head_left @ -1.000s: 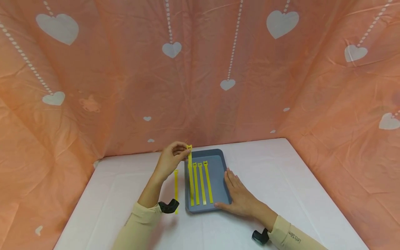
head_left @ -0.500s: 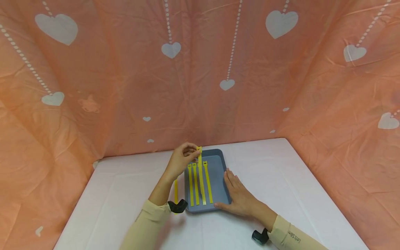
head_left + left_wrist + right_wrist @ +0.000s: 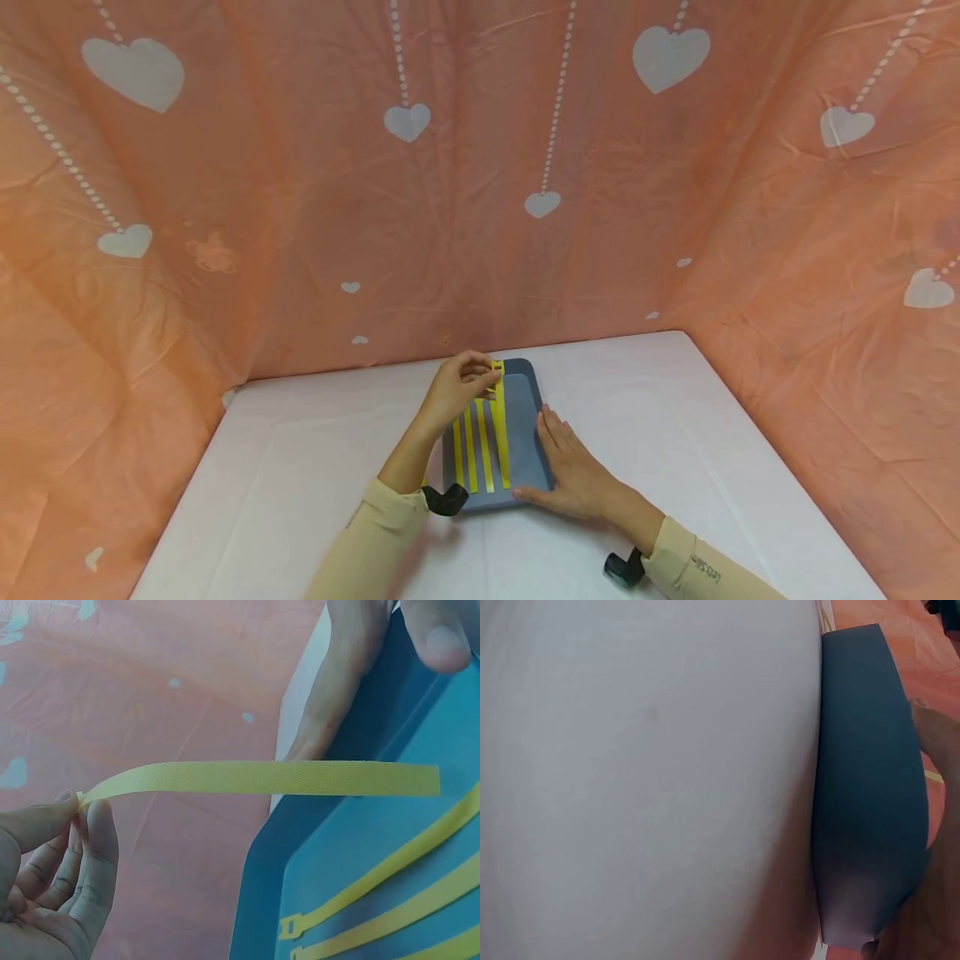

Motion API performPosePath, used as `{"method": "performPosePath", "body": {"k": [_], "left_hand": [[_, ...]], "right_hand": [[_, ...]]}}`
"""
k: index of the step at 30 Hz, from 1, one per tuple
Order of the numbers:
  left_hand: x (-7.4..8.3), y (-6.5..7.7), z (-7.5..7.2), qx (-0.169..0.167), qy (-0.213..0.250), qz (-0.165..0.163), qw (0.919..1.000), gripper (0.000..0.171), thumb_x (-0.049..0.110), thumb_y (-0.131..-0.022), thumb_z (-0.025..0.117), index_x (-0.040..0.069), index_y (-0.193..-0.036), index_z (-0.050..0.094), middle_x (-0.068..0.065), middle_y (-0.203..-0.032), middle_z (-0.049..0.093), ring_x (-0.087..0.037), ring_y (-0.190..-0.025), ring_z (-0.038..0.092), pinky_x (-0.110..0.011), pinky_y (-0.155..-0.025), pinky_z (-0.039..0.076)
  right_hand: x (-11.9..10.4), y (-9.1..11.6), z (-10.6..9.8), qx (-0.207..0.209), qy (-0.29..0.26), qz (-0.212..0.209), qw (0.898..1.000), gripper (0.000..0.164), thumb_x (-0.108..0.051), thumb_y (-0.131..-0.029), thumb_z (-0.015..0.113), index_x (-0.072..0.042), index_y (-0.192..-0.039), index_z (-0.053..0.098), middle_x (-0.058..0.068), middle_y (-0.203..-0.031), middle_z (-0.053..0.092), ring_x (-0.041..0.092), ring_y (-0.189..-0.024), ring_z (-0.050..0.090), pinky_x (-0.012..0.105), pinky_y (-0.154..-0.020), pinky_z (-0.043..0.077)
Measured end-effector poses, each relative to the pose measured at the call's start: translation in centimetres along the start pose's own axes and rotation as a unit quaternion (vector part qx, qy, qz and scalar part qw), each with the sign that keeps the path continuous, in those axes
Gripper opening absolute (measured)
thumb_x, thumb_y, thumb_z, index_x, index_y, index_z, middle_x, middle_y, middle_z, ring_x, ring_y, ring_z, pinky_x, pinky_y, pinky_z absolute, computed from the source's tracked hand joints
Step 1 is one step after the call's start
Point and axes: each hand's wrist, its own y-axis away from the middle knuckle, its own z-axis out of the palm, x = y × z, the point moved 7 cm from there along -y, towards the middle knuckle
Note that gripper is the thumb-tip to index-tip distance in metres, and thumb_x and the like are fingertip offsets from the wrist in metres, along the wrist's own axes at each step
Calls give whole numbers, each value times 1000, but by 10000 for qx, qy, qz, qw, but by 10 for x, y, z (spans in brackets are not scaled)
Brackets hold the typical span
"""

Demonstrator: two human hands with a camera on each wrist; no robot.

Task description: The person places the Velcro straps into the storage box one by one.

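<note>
My left hand (image 3: pixel 455 393) pinches the head end of a yellow hook-and-loop cable tie (image 3: pixel 262 778) between thumb and fingers. The tie hangs over the grey-blue tray (image 3: pixel 528 425); in the left wrist view it stretches sideways, its far end free. Several matching cable ties (image 3: pixel 470 454) lie side by side in the tray's left half, their upper ends partly hidden by my left hand. My right hand (image 3: pixel 576 473) rests along the tray's right side, fingers straight, thumb at the near right corner of the rim.
A white-covered table (image 3: pixel 285 483) bears the tray. Left of the tray another yellow tie is nearly hidden behind my left wrist. A peach curtain (image 3: pixel 480 250) with white hearts encloses the back and sides. Each wrist carries a black camera mount (image 3: pixel 447 500).
My left hand has moved right across the tray with the held cable tie, from the left edge to over the rightmost lying tie. The right hand and the tray have stayed put.
</note>
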Motion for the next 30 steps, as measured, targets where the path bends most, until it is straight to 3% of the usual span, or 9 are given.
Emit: {"method": "performPosePath", "body": {"k": [3,11,19,24,30], "left_hand": [[-2,-2,6,-87,55,-42,9999,23,9,-104,72,-1,-124,67,-17,-109,73,-30,-92,77,-56,-90,64],[-12,-8,16,-117,14,-247,9996,25,14,-105,72,1,-126,67,-17,-114,75,-32,-97,76,-36,-84,66],[-29,-12,17,32,-153,-371,9992,26,14,-106,71,-1,-127,66,-19,-116,75,-43,-99,75,-57,-96,62],[-39,-18,15,161,-335,-419,9984,26,14,-106,71,-2,-127,66,-20,-115,75,-50,-102,74,-56,-93,62],[-50,-27,15,222,-636,-569,9961,24,14,-106,72,-1,-124,67,-19,-115,75,-47,-99,76,-53,-89,64]], "right_hand": [[1,0,1,-6,18,7,10000,126,-79,-93,64,9,-168,14,25,-178,4,39,-165,12,55,-133,17],[0,1,-1,265,78,-139,9995,126,-78,-92,66,11,-167,18,26,-178,7,40,-164,16,57,-131,21],[1,0,0,112,-21,-46,9999,126,-79,-92,64,9,-168,14,24,-178,4,39,-165,13,55,-133,18],[1,0,0,64,-14,-48,10000,126,-79,-93,63,10,-167,13,26,-178,4,40,-165,13,55,-132,17],[2,0,1,5,-44,7,10000,127,-80,-92,62,8,-168,12,24,-178,3,39,-165,12,53,-133,17]]}}
